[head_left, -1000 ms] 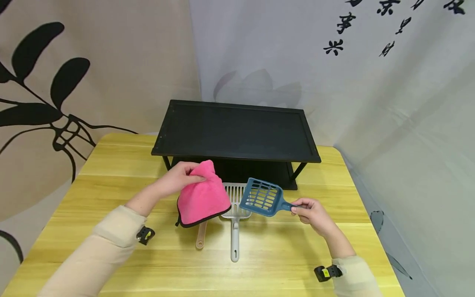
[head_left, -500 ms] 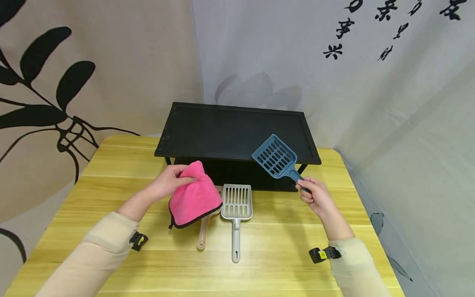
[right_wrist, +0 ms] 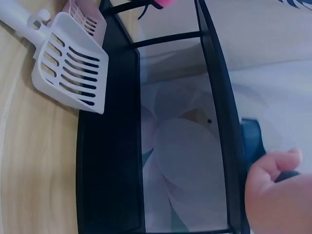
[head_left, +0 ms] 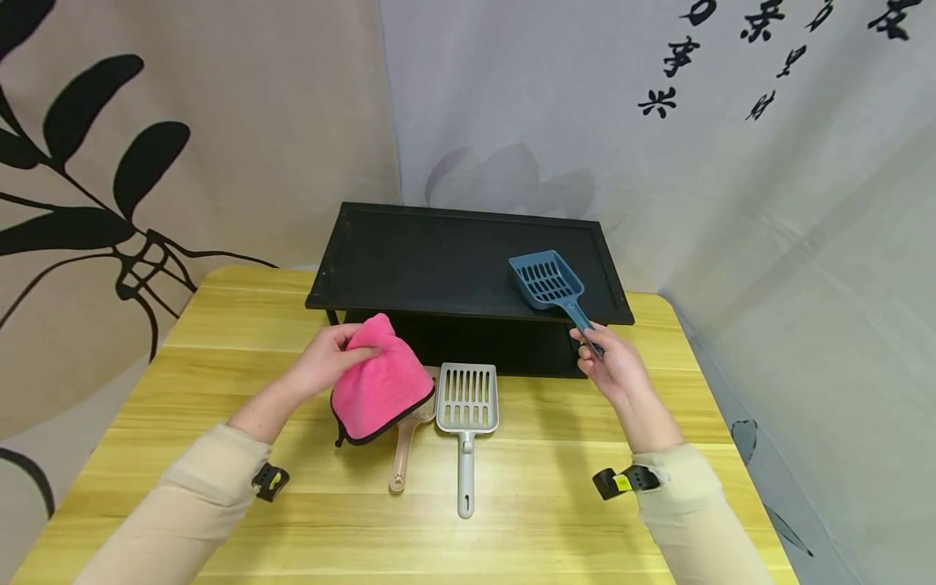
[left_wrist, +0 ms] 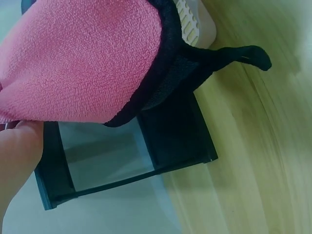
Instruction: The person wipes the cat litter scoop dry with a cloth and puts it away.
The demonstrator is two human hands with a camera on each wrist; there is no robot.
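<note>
In your left hand, the cloth is bright pink with a black border. The scoop in your right hand is slate blue, patterned with rows of slots. Between your hands, the slotted scoop is pale grey, and the scoop below your left hand is peach-pink. Beyond both hands, the rack is plain black; beneath them, the tabletop is yellow with wood-grain streaks.
</note>
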